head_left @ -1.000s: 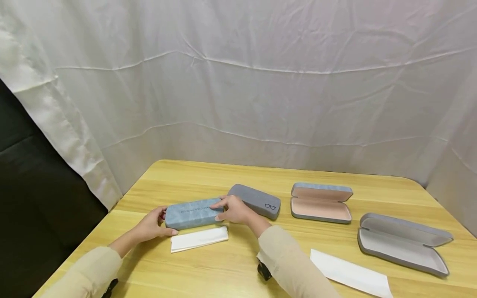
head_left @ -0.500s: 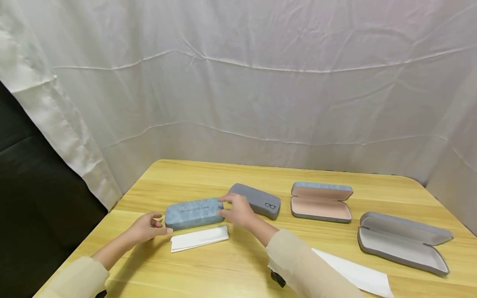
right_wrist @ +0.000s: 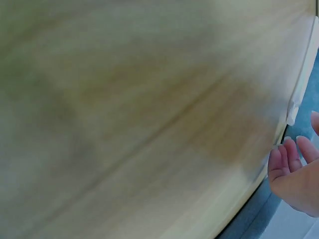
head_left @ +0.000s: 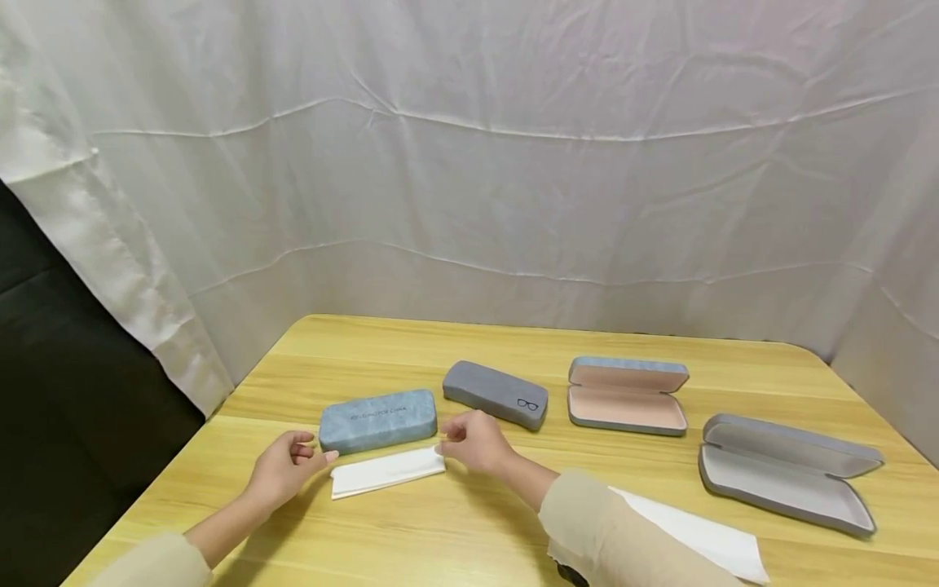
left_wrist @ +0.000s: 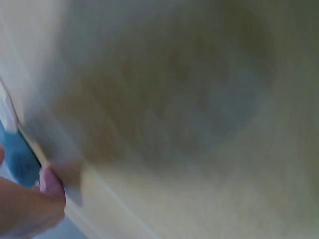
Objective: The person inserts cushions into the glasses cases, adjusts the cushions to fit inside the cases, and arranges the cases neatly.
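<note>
A closed light-blue glasses case (head_left: 377, 424) lies on the wooden table with dark lettering on its lid. Just in front of it is a folded white cloth (head_left: 387, 473). My left hand (head_left: 282, 473) hovers by the case's left end, fingers loosely bent and holding nothing. At the cloth's right end is my right hand (head_left: 478, 443), its fingertips close to the corner. The right wrist view has the relaxed fingers (right_wrist: 291, 154) a little short of the white cloth (right_wrist: 301, 79). Part of the blue case (left_wrist: 20, 159) appears beyond the thumb in the left wrist view.
Behind my right hand lies a closed grey glasses case (head_left: 495, 394) with a spectacles print. Farther right stand an open blue case (head_left: 629, 408) lined in pink and an open grey case (head_left: 788, 481). A white sheet (head_left: 704, 534) sits partly behind my right sleeve. White curtains (head_left: 469, 204) surround the table.
Both hands have let go of the blue case, which stays in place. The right hand has come down toward the cloth's right end; the left has drawn back slightly toward me.
</note>
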The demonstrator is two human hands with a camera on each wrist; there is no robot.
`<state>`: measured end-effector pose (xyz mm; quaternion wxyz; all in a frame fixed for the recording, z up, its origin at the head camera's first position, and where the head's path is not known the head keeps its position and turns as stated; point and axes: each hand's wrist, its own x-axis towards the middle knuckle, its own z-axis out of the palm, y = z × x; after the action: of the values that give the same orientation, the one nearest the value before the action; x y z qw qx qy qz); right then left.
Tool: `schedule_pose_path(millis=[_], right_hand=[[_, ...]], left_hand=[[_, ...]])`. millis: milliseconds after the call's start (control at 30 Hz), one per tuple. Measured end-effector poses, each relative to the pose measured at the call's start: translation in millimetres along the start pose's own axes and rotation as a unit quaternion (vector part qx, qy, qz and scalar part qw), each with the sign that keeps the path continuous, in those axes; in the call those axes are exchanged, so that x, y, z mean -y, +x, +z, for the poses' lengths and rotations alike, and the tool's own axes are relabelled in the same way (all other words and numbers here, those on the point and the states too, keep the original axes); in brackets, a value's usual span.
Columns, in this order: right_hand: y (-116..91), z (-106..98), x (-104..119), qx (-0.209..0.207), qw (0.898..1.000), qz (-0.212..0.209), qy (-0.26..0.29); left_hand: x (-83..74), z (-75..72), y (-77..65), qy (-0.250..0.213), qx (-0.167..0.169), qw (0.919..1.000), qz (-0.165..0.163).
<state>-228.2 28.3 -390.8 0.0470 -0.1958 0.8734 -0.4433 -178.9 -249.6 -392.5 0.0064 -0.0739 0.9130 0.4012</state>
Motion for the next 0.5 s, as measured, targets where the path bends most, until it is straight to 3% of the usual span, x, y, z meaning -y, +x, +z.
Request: schedule_pose_path(millis=[233, 367, 500], right_hand=[[-2.9, 6.8, 0.0, 0.026, 1.000, -0.016, 0.008], [-3.1, 9.3, -0.3, 0.029, 0.999, -0.020, 0.001], [-2.2, 12.1, -1.0, 0.025, 0.999, -0.020, -0.012]], left_hand=[[-2.1, 10.2, -9.2, 0.010, -0.040, 0.9992, -0.003], [-4.2, 13.7, -13.2, 0.018, -0.046, 0.9987, -0.008], [-5.3, 16.2, -14.5, 0.032, -0.046, 0.9984, 0.011]])
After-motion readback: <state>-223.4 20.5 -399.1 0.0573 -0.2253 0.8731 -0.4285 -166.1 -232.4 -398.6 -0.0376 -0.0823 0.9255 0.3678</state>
